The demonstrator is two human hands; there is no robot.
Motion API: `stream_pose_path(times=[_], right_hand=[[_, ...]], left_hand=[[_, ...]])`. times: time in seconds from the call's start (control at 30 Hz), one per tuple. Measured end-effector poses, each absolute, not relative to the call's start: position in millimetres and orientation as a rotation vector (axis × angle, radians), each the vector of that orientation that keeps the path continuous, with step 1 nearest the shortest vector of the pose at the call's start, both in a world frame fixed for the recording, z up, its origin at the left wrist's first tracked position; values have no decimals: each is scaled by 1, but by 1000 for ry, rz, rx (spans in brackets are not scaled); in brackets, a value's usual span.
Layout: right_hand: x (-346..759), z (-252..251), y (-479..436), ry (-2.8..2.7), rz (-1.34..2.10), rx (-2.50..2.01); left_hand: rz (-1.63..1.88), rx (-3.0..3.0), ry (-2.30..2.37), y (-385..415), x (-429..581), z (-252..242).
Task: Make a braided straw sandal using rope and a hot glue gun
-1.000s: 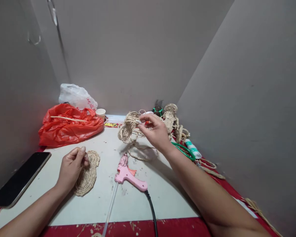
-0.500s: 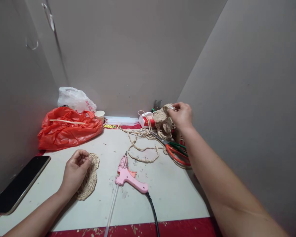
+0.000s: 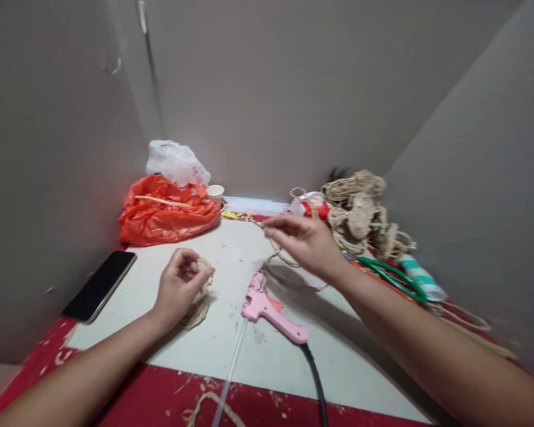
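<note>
My left hand (image 3: 182, 287) is closed on a flat coiled piece of straw cord (image 3: 199, 311), pinching its upper edge between thumb and fingers. The fingers cover part of the piece. Over the middle of the table, my right hand (image 3: 305, 243) brings thumb and fingertips together at a braided straw cord (image 3: 256, 222). More of that cord loops beneath the hand. Between my hands lies a pink glue gun (image 3: 273, 314) with a clear glue stick in its back, its nozzle pointing away from me.
A heap of straw cord (image 3: 356, 207) stands at the back right, beside green-handled scissors (image 3: 394, 279) and a green-striped roll (image 3: 422, 277). On the left are a red plastic bag (image 3: 169, 216), paper cup (image 3: 215, 191) and phone (image 3: 100, 286). A black cable (image 3: 315, 379) runs toward me. Grey walls surround the table.
My right hand has left the cord heap and come left and nearer, to the loose cord. My left hand still holds the coiled piece. The whole view has shifted, with things now further right.
</note>
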State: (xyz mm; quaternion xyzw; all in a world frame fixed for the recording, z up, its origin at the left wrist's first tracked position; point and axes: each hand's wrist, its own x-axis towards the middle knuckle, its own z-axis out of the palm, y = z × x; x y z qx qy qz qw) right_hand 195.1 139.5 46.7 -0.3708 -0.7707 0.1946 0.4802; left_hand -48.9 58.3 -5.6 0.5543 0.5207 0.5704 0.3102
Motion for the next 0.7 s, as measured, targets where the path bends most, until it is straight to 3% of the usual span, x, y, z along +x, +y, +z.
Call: stream_pose_path(times=[0.17,0.43,0.7], right_hand=[[143,46,81,-2253,938,-567],[147,36,83,-1809,1883,-817],[148,30,80,-1927,1911,-746]], left_hand=[[1505,2036,1266,51,-56,-15],[1522,2294,1056,48,-54,-18],[1467,2477,891,44,-53,-16]])
